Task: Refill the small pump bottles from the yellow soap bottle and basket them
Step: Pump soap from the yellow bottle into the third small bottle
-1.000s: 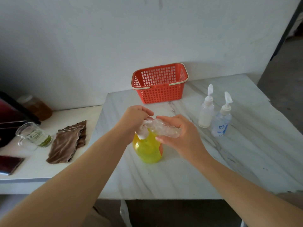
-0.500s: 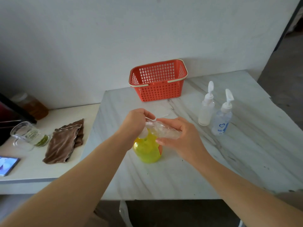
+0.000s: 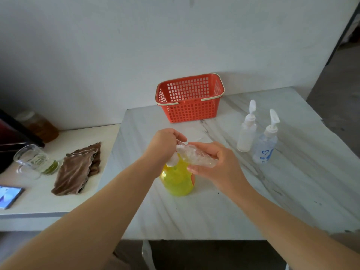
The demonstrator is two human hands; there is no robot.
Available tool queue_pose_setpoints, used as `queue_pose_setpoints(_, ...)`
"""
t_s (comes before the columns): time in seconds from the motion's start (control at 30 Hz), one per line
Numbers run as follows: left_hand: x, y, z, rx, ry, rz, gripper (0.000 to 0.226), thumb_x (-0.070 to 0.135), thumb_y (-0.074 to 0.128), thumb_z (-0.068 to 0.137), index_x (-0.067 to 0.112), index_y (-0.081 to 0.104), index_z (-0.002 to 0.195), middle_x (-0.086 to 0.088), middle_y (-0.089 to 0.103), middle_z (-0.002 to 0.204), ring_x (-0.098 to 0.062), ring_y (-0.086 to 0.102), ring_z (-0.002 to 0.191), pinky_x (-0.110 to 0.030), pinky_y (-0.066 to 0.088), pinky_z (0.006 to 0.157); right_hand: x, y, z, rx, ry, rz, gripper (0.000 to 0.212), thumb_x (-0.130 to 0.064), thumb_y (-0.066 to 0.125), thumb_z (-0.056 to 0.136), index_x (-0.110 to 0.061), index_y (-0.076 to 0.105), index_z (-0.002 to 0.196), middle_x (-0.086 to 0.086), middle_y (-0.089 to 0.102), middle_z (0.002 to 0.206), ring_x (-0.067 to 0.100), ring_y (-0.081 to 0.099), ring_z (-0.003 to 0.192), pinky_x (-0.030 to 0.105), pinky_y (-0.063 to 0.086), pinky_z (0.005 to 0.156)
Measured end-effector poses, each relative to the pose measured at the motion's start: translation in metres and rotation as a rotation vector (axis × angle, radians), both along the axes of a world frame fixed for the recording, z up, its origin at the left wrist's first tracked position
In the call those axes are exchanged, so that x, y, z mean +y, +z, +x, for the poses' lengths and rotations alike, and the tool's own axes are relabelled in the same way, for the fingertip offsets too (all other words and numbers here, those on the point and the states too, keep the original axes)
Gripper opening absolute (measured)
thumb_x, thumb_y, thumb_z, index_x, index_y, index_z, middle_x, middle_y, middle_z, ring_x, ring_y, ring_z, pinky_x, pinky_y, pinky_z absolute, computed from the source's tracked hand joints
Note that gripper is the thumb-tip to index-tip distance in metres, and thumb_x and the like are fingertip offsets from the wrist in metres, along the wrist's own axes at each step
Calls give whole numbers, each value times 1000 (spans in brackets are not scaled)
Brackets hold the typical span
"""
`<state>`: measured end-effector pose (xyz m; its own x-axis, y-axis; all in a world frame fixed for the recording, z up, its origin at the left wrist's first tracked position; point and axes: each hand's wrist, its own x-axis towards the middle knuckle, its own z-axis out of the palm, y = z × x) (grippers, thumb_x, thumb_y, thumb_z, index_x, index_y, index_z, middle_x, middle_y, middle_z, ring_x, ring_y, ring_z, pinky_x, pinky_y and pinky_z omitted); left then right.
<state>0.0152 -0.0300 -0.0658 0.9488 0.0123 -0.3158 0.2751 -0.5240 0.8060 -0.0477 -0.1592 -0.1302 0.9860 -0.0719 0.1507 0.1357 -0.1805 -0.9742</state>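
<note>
A yellow soap bottle (image 3: 177, 182) stands on the marble table (image 3: 224, 207), partly hidden under my hands. My right hand (image 3: 216, 164) holds a small clear pump bottle (image 3: 198, 157) tilted on its side just above it. My left hand (image 3: 165, 147) is closed on that small bottle's pump cap at its left end. Two more small pump bottles stand upright at the right: a white one (image 3: 246, 135) and a clear one with a blue heart (image 3: 265, 147). An orange basket (image 3: 190, 98) with nothing visible inside stands at the back against the wall.
A lower white shelf (image 3: 58, 199) at the left carries a brown cloth (image 3: 78, 170), a glass mug (image 3: 33, 162), an amber jar (image 3: 39, 125) and a lit phone (image 3: 9, 195). The table's front edge runs just below my forearms. A grey wall stands behind.
Both hands have stayed on the small clear bottle over the yellow one, and the left hand's grip at the cap has shifted slightly. My head has moved slightly, and the phone screen lit up.
</note>
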Motion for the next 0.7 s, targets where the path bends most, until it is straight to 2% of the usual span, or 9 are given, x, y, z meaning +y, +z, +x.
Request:
queue_pose_setpoints(0.17, 5, -8, 0, 1, 11, -20, 36, -1, 36, 86, 16, 66, 76, -2, 65, 72, -18, 56, 65, -27, 45, 63, 1, -3, -1, 10, 10, -5, 53, -13, 87, 63, -41, 69, 103, -8, 65, 95, 2, 62, 89, 10, 43, 76)
queue_pose_setpoints(0.33, 3, -3, -3, 13, 32, -12, 34, 2, 38, 86, 17, 66, 74, -3, 66, 80, -19, 56, 68, -26, 43, 60, 2, 0, 0, -2, 4, 13, 51, -29, 81, 56, -42, 68, 103, -10, 64, 93, 1, 63, 88, 9, 44, 75)
queue_pose_setpoints(0.4, 4, 6, -4, 11, -1, -5, 32, 1, 39, 89, 15, 66, 81, -2, 63, 86, -18, 56, 72, -24, 40, 55, 3, 3, 1, -18, 12, 17, 51, -31, 80, 56, -41, 68, 104, -9, 64, 92, 1, 63, 88, 10, 44, 75)
queue_pose_setpoints(0.47, 3, 12, -4, 9, -58, -8, 29, -4, 39, 92, 6, 66, 99, 0, 59, 93, -16, 57, 82, -18, 41, 55, 3, 6, 2, -23, 27, -3, 51, -32, 79, 56, -41, 67, 105, -7, 64, 94, 1, 62, 89, 9, 44, 76)
queue_pose_setpoints(0.5, 3, 13, -4, -4, -53, -14, 29, -5, 40, 92, 6, 64, 103, 2, 58, 91, -13, 56, 80, -17, 41, 54, 2, 6, 1, -22, 33, -8, 51, -33, 79, 56, -41, 67, 106, -7, 63, 94, 1, 62, 90, 8, 44, 76)
queue_pose_setpoints(0.6, 4, 12, -4, 20, -27, 3, 28, -3, 41, 90, 14, 63, 90, 1, 57, 77, -10, 50, 63, -21, 38, 49, 3, 6, 0, -24, 30, -8, 52, -32, 79, 57, -37, 69, 107, -8, 63, 93, 2, 62, 89, 9, 43, 76)
queue_pose_setpoints(0.7, 1, 5, -2, 18, -19, 14, 31, -3, 39, 88, 14, 65, 85, -1, 61, 79, -14, 52, 63, -23, 38, 53, 2, 3, 1, -24, 14, 17, 51, -30, 80, 57, -38, 69, 106, -10, 63, 92, 2, 62, 89, 9, 43, 75)
